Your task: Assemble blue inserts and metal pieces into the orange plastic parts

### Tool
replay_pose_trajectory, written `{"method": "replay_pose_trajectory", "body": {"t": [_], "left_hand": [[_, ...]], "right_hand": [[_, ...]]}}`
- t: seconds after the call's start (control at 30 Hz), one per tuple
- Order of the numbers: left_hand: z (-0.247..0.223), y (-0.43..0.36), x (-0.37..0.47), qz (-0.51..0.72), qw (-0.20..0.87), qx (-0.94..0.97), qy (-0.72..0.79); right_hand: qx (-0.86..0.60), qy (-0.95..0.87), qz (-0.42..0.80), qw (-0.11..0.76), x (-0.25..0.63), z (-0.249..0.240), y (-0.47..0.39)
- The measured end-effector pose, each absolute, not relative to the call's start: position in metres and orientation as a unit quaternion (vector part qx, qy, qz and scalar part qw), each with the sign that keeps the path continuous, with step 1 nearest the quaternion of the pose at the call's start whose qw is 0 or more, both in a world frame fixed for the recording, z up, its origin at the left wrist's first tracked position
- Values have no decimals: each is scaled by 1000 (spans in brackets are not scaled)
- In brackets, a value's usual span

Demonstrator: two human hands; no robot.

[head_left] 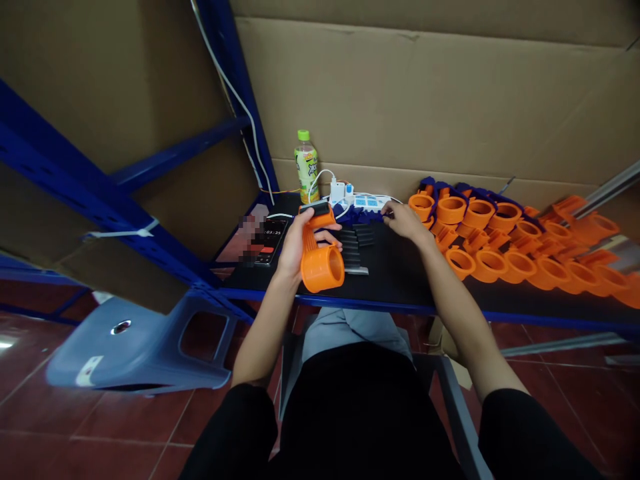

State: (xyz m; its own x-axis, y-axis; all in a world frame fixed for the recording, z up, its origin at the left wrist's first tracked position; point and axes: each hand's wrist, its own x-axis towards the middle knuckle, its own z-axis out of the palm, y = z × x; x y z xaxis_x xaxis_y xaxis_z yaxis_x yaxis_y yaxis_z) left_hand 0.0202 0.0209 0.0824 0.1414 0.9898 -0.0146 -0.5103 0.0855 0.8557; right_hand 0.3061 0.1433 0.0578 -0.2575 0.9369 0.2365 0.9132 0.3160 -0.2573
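My left hand (296, 248) is wrapped around an orange plastic part (323, 269) with a round ring at its lower end and a black strip (316, 209) across its top. My right hand (403, 220) reaches to the back of the black tabletop, fingers curled and fingertips together at the edge of a pile of small dark blue pieces (363, 215). Whatever is between those fingertips is too small to make out. Several black strips (353, 252) lie side by side just right of the orange part.
Rows of similar orange ring parts (490, 265), some with dark blue material, fill the right side. Behind stand a power strip (373, 201) with a charger and a green-capped bottle (306, 167). A phone (270, 241) lies left. Blue shelf posts (150, 227) and a stool (145, 340) flank the table.
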Motion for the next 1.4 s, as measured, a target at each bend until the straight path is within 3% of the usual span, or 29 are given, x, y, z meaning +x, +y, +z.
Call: {"method": "replay_pose_trajectory", "body": {"t": [0.13,0.33,0.53,0.73,0.9,1.17,1.4], "left_hand": [[80,21,25,581,651,373,315],[74,20,34,596,608,410,327],[69,22,40,597,593,420,340],[68,23,43,609,605,397,325],[74,22,37,611,655,323,305],[75,23,37,555,732,274,285],[79,18,42,542,736,296,279]], "right_hand": [[-483,-823,59,293,290,63,134],[-333,-857,145,365,257,69,110],[-300,-783,355,412,236,70,84],[-288,-732,381,486,227,61,80],[-249,-765,323,498,225,58,78],[-292,-820,3,493,219,52,70],[-243,-807,-37,536,230,59,79]]}}
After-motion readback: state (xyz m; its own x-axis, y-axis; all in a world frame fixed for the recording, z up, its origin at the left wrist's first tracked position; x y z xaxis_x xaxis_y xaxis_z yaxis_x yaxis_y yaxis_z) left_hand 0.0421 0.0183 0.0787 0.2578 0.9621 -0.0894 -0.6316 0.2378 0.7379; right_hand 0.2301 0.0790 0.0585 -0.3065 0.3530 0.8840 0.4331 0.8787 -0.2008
